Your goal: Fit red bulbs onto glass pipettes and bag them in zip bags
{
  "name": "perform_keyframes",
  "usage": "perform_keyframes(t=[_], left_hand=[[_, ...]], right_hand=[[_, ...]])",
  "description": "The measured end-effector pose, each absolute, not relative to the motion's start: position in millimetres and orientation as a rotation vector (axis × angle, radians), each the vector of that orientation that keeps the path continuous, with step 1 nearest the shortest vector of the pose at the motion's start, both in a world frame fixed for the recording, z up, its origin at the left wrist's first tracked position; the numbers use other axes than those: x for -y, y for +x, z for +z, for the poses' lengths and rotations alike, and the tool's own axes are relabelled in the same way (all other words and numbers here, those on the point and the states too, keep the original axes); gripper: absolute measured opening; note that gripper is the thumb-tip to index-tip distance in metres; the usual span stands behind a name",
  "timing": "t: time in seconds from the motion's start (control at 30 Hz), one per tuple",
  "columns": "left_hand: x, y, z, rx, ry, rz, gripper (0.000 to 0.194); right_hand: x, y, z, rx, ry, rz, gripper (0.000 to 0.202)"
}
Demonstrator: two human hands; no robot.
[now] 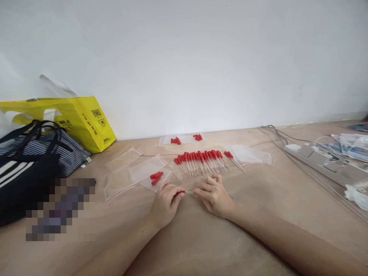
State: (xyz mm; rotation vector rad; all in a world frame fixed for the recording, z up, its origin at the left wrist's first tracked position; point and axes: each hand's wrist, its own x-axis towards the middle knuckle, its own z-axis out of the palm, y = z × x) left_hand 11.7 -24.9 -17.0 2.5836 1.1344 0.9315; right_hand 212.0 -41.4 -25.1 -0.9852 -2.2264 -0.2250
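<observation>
My left hand point(169, 199) pinches a red rubber bulb point(179, 193), mostly covered by the fingers. A thin clear dropper tube point(189, 193) runs level from it into the closed fingers of my right hand point(214, 195). Just beyond my hands lies a row of droppers with red bulbs point(201, 156), their clear tubes pointing toward me. At the row's left end are a few bare tubes point(176, 173). Several loose red bulbs point(156, 177) rest on a clear zip bag point(143, 170) near my left hand.
More red bulbs point(175, 141) lie on a clear bag point(186, 140) by the wall. Another plastic bag point(251, 154) lies right of the row. A yellow bag point(86, 122) and a striped bag point(71, 149) stand left. At right are a power strip point(324, 163) and grey cables point(301, 165).
</observation>
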Motion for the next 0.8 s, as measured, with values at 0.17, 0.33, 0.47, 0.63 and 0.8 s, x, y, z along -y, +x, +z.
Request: perform_keyframes(t=[0.17, 0.33, 0.47, 0.63, 0.8], left_hand=[[26, 12, -17, -1.126, 2.594, 0.905, 0.017], [30, 15, -14, -1.114, 2.625, 0.918, 0.018], [36, 18, -11, -1.084, 2.647, 0.903, 0.018], [38, 20, -12, -1.06, 2.671, 0.901, 0.018], [33, 17, -11, -1.075, 2.67, 0.901, 0.013]], right_hand=[[43, 211, -25, 2.271, -1.017, -0.259, 0.023], [45, 208, -23, 2.241, -0.998, -0.207, 0.023], [46, 206, -22, 2.238, -0.945, -0.143, 0.023], [45, 206, -25, 2.254, -0.933, -0.094, 0.024], [41, 209, -24, 2.263, -0.984, -0.061, 0.023]])
